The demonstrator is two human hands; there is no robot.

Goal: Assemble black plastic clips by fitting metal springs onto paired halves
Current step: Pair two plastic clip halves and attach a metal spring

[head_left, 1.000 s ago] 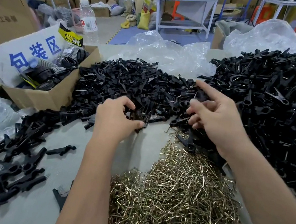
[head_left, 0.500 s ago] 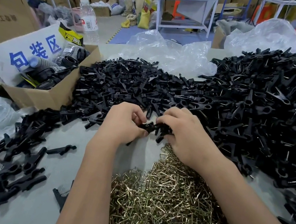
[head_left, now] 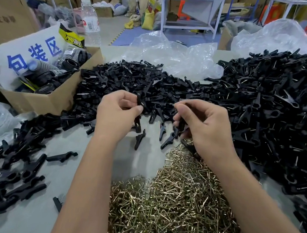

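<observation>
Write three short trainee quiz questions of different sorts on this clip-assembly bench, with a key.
1. True or false: the left hand pinches a black plastic clip half.
2. Which lies nearest the person? A) heap of bent brass-coloured metal springs B) crumpled clear plastic sheet C) open brown cardboard box
3. Fill in: the right hand holds a black piece, and no ____ is fitted yet.

Key: 1 true; 2 A; 3 spring.
</observation>
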